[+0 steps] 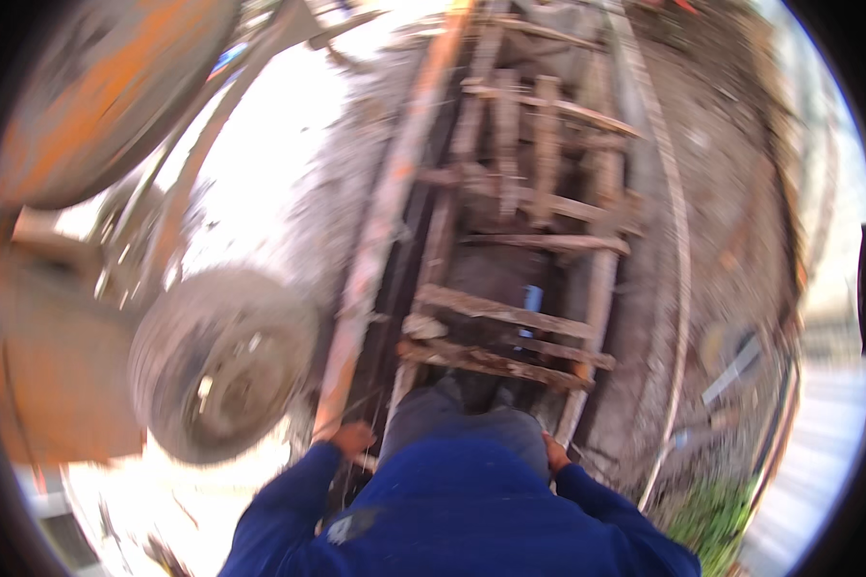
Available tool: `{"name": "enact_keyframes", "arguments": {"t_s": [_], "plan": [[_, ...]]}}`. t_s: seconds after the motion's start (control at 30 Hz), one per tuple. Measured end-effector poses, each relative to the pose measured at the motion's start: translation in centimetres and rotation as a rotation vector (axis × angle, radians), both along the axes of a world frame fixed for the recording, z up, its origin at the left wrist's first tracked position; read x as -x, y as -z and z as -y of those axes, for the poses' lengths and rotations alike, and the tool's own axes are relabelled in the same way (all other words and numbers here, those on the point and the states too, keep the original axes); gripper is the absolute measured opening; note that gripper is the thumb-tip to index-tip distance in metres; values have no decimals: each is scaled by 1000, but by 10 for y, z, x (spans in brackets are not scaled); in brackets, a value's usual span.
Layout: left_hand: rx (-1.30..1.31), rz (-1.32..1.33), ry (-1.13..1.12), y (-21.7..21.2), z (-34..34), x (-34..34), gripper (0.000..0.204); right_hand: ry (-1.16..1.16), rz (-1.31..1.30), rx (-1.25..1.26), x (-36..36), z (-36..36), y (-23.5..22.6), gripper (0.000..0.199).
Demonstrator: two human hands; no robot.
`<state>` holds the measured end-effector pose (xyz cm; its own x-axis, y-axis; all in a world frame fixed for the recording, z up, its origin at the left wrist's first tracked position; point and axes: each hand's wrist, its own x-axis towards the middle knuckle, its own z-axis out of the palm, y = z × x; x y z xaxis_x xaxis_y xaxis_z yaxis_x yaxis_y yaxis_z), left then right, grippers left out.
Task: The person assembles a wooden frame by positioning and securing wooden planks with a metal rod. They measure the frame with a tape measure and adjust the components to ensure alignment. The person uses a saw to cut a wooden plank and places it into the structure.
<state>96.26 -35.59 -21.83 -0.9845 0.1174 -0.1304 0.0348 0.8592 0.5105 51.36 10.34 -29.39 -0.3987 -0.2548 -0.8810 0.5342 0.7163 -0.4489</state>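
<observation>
My left hand (353,439) is low in the picture, beside the lower end of a long orange-streaked beam (375,255). Motion smears its fingers, and I cannot tell whether it touches the beam. Close against my right thigh is my right hand (554,452), near the right timber rail (598,288); its fingers are mostly hidden. Between the hands and ahead runs a ladder-like wooden frame, with rough cross boards such as the nearest one (496,363) laid over a trench. My legs stand inside the frame's near end.
At left are a wheel with a dusty tyre (226,365) and a large rusty orange drum (106,91). Bare soil (722,183) borders the trench on the right, with a pale strip (675,212) along it. Green plants (712,514) grow at the lower right.
</observation>
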Motion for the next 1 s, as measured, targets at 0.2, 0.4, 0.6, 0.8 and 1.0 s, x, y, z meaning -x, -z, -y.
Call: {"name": "enact_keyframes", "arguments": {"t_s": [0.2,0.4,0.6,0.8,1.0], "plan": [[-445,619,-694,-74,23,-16,26,-279,-231,-298,-55,30,-64,66],[-419,750,-550,-133,82,97,42,-742,-429,-249,-142,-19,-36,32],[-451,773,-465,-121,126,174,46,-569,-526,202,-133,17,-164,28],[-462,726,-188,-142,44,323,52,315,-649,47,-134,-10,-181,28],[-255,641,-71,-180,14,362,51,332,-543,209,-116,-18,-170,38]]}}
